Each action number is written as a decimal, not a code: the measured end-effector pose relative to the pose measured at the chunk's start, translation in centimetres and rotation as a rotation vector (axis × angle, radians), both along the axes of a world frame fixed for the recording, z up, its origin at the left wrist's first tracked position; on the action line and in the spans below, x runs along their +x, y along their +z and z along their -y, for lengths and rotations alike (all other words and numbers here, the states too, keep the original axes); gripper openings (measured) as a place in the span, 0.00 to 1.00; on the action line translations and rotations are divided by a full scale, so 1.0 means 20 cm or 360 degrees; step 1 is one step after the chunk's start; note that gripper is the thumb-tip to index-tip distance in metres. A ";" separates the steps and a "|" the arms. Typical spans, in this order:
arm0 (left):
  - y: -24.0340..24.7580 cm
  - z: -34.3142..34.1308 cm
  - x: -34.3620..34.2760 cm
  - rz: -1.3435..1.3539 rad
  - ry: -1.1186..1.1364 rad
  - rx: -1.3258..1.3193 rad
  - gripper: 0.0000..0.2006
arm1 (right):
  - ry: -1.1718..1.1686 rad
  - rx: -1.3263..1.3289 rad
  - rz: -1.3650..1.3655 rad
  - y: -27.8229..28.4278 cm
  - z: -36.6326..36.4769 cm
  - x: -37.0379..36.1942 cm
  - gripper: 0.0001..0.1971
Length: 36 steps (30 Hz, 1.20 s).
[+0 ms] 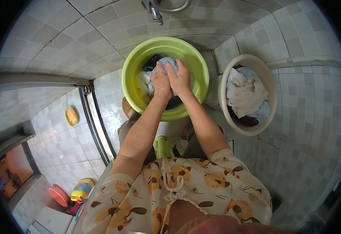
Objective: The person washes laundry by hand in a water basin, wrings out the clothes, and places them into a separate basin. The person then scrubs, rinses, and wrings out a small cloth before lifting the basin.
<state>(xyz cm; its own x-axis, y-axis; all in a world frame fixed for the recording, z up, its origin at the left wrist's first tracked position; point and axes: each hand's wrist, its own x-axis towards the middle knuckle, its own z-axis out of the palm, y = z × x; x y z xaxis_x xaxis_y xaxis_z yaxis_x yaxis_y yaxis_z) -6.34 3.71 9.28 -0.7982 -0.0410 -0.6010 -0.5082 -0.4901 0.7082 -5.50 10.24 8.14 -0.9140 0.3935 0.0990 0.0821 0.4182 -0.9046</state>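
A green plastic basin (128, 93) stands in front of me, holding water and wet laundry. Both my hands are inside its rim, side by side, closed around a bunched light blue-grey cloth (168, 61). My left hand (161, 82) grips it from the left, and my right hand (180, 80) presses it from the right with the thumbs close together. Dark fabric (153, 62) lies in the water behind the hands. White cloth (145, 79) sits against the basin's left side. The lower part of the held cloth is hidden by my palms.
A cream basin (272, 85) with piled clothes (246, 93) stands on the right. A tap (157, 15) with a metal hose is on the wall ahead. Left, past a door track (100, 124), are a yellow soap dish (71, 116), a detergent bottle (82, 189) and a pink basin (59, 195).
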 end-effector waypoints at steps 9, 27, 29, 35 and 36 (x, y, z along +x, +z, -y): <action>-0.08 0.03 0.01 -0.0009 -0.0255 -0.0189 0.28 | 0.0066 0.0075 0.0029 -0.11 -0.06 0.04 0.19; 0.92 -0.32 0.33 -0.1169 -0.1244 -0.0114 0.39 | -0.0517 0.0995 -0.0619 1.03 -1.27 0.67 0.19; 0.81 -0.32 0.37 -0.1011 -0.1260 -0.0143 0.38 | -0.0516 0.1406 -0.0717 0.91 -1.30 0.71 0.19; 0.42 -0.20 0.36 -0.0651 -0.1184 -0.0364 0.36 | -0.0438 0.0384 -0.0462 0.71 -1.08 0.68 0.14; 0.34 -0.15 0.35 -0.0539 -0.1190 -0.0462 0.35 | -0.0329 0.0273 -0.0388 0.69 -0.99 0.66 0.13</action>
